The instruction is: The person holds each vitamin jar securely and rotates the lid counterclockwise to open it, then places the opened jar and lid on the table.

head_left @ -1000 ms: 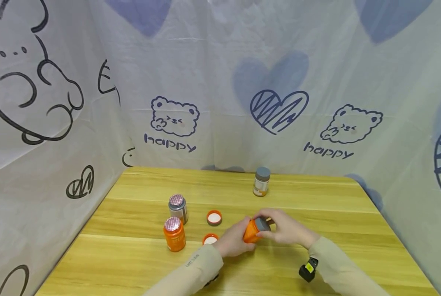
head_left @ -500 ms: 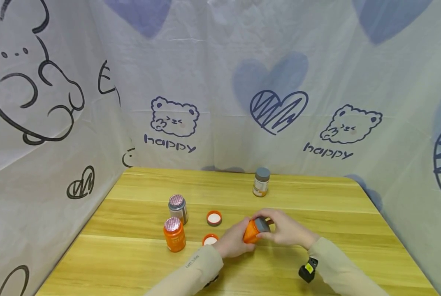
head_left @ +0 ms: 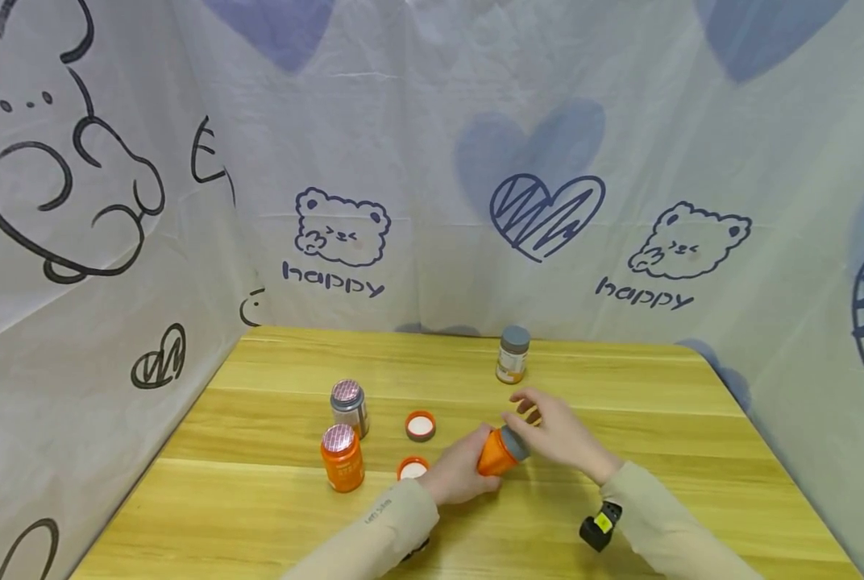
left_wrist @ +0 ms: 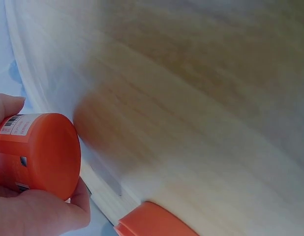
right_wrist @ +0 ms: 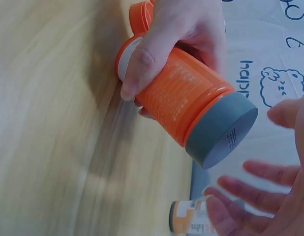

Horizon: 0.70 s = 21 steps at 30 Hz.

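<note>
My left hand (head_left: pixel 463 470) grips an orange bottle (head_left: pixel 495 453) by its body, tilted with its grey cap (right_wrist: pixel 223 129) toward the right. In the left wrist view the round base of the orange bottle (left_wrist: pixel 56 156) shows, with fingers around its side. My right hand (head_left: pixel 558 431) is off the cap, its fingers spread and loosely bent, holding nothing. The right wrist view shows a gap between the right hand (right_wrist: pixel 270 191) and the cap. Near the left hand lies an orange cap (head_left: pixel 413 467), white inside up, partly hidden by that hand.
An orange bottle with a foil seal (head_left: pixel 342 461) stands at left, before a grey foil-sealed bottle (head_left: pixel 349 409). A grey-and-orange cap (head_left: pixel 421 426) lies inside up on the wooden table (head_left: pixel 258 467). A grey-capped bottle (head_left: pixel 513 354) stands at the back, near the printed curtain (head_left: pixel 439 298).
My right hand has let go of the grey cap, and its fingers have spread and drawn away. The left hand still holds the orange bottle in nearly the same place.
</note>
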Each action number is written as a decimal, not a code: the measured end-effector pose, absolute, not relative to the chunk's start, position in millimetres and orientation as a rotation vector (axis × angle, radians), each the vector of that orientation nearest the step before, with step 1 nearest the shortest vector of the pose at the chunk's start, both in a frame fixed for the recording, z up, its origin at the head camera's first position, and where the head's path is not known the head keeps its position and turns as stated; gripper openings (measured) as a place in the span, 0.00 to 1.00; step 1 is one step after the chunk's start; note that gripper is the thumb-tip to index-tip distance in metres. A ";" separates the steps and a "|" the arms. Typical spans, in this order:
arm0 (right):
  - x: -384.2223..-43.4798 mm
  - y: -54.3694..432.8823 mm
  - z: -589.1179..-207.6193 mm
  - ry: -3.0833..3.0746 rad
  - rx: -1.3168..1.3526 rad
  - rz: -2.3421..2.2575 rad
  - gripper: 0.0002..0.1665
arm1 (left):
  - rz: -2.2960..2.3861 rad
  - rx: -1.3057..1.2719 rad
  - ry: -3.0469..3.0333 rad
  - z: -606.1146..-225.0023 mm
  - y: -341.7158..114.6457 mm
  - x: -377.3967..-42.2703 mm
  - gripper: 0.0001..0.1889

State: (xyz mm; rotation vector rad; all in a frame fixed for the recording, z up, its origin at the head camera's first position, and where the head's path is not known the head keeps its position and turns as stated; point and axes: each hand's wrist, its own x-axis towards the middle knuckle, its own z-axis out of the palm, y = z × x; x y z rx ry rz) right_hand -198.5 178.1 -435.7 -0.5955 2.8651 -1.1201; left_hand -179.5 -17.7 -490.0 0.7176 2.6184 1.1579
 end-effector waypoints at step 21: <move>-192.0 169.4 -429.8 2.580 -0.282 -1.087 0.26 | 1.098 0.737 2.664 -493.1 -16.9 -180.0 0.26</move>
